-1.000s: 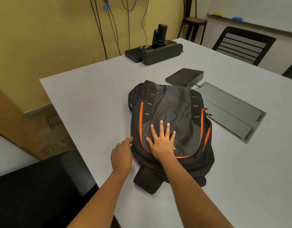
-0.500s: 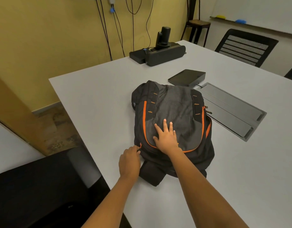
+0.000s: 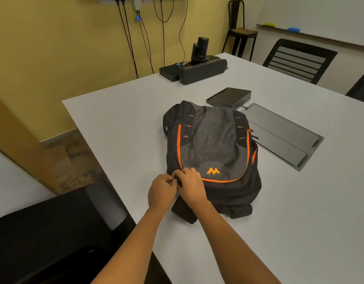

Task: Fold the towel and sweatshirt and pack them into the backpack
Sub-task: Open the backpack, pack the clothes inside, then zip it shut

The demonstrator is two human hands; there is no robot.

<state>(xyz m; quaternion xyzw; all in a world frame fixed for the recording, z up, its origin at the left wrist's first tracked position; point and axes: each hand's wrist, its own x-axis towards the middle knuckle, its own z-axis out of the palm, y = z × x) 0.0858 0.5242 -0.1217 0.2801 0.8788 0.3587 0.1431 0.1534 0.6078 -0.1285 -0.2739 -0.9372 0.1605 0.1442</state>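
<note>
A black and grey backpack (image 3: 212,144) with orange trim and an orange logo lies flat on the white table (image 3: 119,128). Both my hands meet at its near left corner. My left hand (image 3: 161,191) has curled fingers that pinch something small at the bag's edge, likely the zipper pull. My right hand (image 3: 192,186) grips the dark fabric right beside it. No towel or sweatshirt shows anywhere in the head view.
A flat black box (image 3: 228,97) and a grey slatted tray (image 3: 283,134) lie just beyond the backpack on the right. A black speaker unit (image 3: 197,70) with cables sits at the far edge. Black chairs stand at the near left (image 3: 54,232) and far right (image 3: 300,60).
My right hand has left the backpack's grey front panel, where it pressed flat, and come down to the near left corner. My left hand moved toward me along the zipper line.
</note>
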